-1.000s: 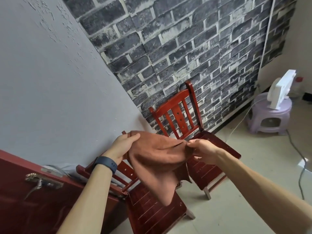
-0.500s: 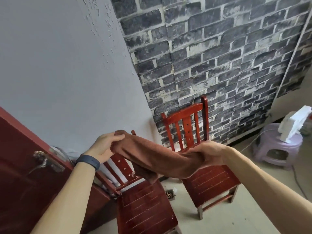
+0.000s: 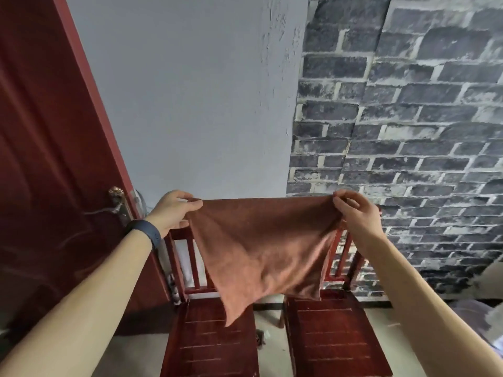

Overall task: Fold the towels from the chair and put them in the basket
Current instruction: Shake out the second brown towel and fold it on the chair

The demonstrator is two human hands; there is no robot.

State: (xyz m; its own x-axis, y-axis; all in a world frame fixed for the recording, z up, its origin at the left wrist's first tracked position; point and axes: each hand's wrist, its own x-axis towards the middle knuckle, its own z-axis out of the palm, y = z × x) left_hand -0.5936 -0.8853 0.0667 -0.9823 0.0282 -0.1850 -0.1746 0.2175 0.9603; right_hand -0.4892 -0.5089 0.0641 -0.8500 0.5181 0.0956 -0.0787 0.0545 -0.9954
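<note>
A rust-brown cloth towel point(image 3: 261, 248) is held taut, pinched at one top corner by the left hand point(image 3: 174, 210) and at the other by the right hand point(image 3: 353, 210). It is hung above two red wooden chairs point(image 3: 326, 336).

Left chair point(image 3: 212, 341) and right chair point(image 3: 334, 338) stand just behind the towel point(image 3: 261, 248), a narrow gap between them.

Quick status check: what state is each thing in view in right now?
towel: unfolded, stretched out in the air, hanging from its two top corners in front of the chairs.
left hand: pinches the towel's top left corner.
right hand: pinches the towel's top right corner.
left chair: upright, partly behind the towel.
right chair: upright, beside the left chair.
door: open or shut, cannot tell.
</note>
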